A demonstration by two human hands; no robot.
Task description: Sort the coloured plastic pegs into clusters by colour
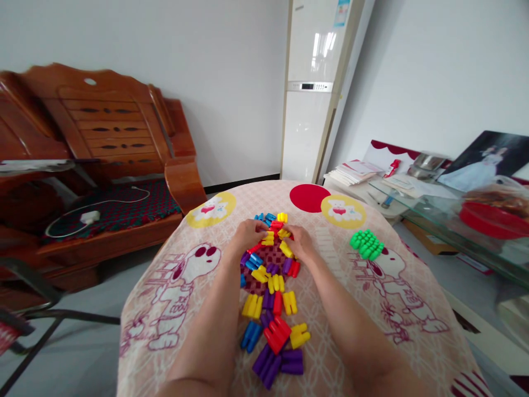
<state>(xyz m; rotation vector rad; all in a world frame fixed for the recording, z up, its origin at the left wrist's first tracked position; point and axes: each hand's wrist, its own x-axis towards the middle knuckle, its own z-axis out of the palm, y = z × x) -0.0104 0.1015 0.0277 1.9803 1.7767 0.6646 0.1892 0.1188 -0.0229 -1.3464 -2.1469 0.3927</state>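
Several coloured plastic building pieces with finger-like prongs lie in a loose pile down the middle of the table. My left hand (248, 234) is at the far part of the pile, its fingers closed on a yellow piece (268, 238). Opposite it, my right hand (299, 241) has its fingers curled around another yellow piece (284, 234). Red pieces (276, 226) and blue pieces (270, 216) lie just beyond and between the hands. Nearer to me are a red piece (277, 334), purple pieces (267, 366) and a blue piece (250, 336).
Green pieces (367, 245) sit joined in a cluster at the right of the round table, on its patterned tablecloth (339, 286). A glass shelf (446, 220) with a red bowl (494, 219) stands right. A wooden bench (124, 132) is at left.
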